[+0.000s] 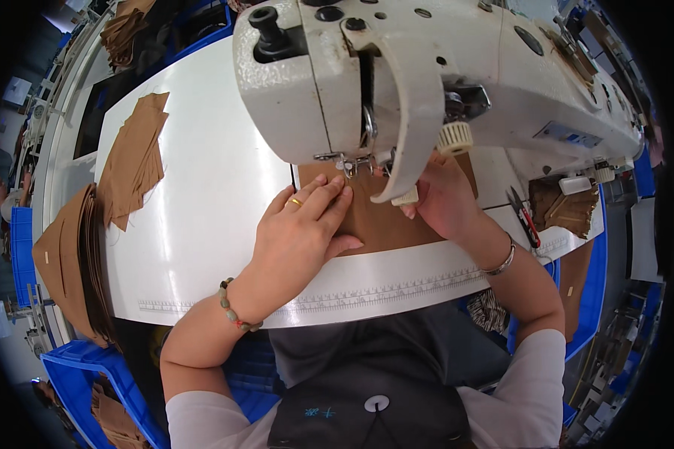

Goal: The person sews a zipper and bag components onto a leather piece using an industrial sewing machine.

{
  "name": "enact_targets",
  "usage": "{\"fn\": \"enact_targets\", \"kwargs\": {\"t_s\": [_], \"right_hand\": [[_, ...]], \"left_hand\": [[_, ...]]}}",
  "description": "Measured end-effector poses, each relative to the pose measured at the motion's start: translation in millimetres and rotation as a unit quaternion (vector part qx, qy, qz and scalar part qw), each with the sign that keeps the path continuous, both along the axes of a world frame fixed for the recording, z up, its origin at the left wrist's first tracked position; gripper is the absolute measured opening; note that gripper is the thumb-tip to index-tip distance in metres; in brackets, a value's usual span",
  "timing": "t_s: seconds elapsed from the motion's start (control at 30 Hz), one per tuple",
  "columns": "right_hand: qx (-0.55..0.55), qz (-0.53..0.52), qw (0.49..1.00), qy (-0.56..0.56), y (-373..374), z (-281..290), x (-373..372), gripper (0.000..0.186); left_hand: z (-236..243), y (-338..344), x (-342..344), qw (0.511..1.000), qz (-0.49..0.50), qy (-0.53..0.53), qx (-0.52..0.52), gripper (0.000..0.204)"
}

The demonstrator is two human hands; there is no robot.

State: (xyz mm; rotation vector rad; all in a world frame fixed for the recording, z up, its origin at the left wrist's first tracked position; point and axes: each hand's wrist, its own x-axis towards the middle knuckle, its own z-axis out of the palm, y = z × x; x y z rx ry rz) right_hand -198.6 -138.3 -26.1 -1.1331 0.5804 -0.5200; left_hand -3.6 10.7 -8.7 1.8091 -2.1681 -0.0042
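A brown fabric piece (389, 224) lies flat on the white sewing table, under the needle area of a white sewing machine (292, 97). My left hand (303, 224) rests on the fabric's left part with its fingers stretched toward the presser foot (358, 165). Close to the machine's right side, my right hand (445, 196) is at the fabric's right part, beside the white guard. The guard and machine head partly hide its fingers, so its grip does not show.
Stacked brown fabric pieces (136, 157) lie on the table's left, with a thicker bundle (71, 262) hanging over the edge. Red-handled snips (526, 217) and brown pieces (565, 206) sit at the right. Blue bins (112, 367) stand below; a printed ruler (382, 288) runs along the front edge.
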Motion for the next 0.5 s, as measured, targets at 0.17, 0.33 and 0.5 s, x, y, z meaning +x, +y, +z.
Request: {"fn": "enact_targets", "kwargs": {"t_s": [0.17,0.33,0.5], "right_hand": [[-0.59,-0.01,0.786,0.184,22.1,-1.3,2.5,0.018],[-0.715,0.002,0.672,0.191,36.2,-10.4,6.0,0.03],[-0.739,-0.009,0.644,0.195,32.7,-8.6,7.8,0.03]], "left_hand": [[-1.8,1.6,-0.1,1.0,0.005,-0.003,-0.004,0.068],[-3.6,1.3,-0.1,1.0,0.003,0.004,-0.005,0.068],[-5.2,-3.8,0.9,1.0,0.004,0.002,-0.012,0.066]]}}
